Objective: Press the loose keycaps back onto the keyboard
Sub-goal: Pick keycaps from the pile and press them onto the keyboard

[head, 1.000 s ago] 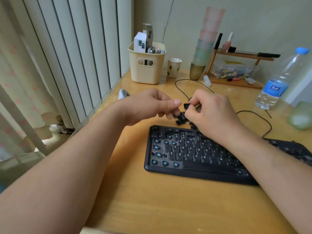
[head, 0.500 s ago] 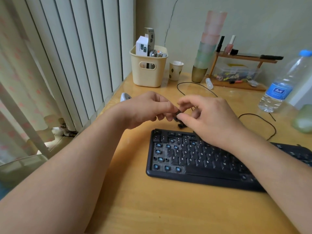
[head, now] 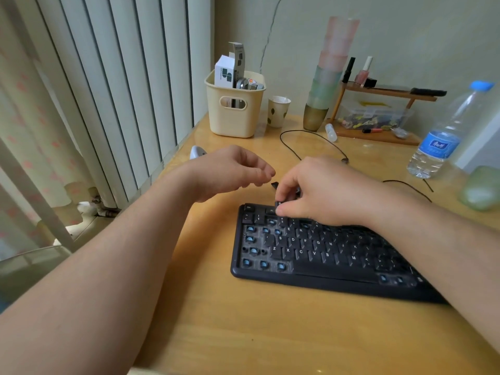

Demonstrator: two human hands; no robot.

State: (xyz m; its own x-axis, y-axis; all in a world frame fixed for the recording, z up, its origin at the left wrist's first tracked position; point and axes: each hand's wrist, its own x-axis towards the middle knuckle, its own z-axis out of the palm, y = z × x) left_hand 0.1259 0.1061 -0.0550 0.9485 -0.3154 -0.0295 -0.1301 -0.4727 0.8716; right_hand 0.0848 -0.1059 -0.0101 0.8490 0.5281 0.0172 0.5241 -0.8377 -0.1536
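Note:
A black keyboard (head: 319,255) lies on the wooden desk (head: 243,320). Several blue switch stems show bare along its left side. My right hand (head: 316,190) rests over the top-left rows and pinches a black keycap (head: 279,204) against the function row. My left hand (head: 232,171) hovers left of it above the desk, fingers loosely curled and apart, holding nothing. A loose black keycap (head: 275,184) lies on the desk between the two hands; others may be hidden under my right hand.
A cream basket (head: 234,109) with boxes, a paper cup (head: 278,110) and stacked tumblers (head: 327,85) stand at the back. A wooden rack (head: 378,115) and water bottle (head: 443,136) are back right. A black cable (head: 297,150) loops behind the keyboard. A radiator lines the left edge.
My right hand has dropped from the space behind the keyboard onto its top-left rows with a keycap. My left hand has let go and drawn slightly left, opening its fingers.

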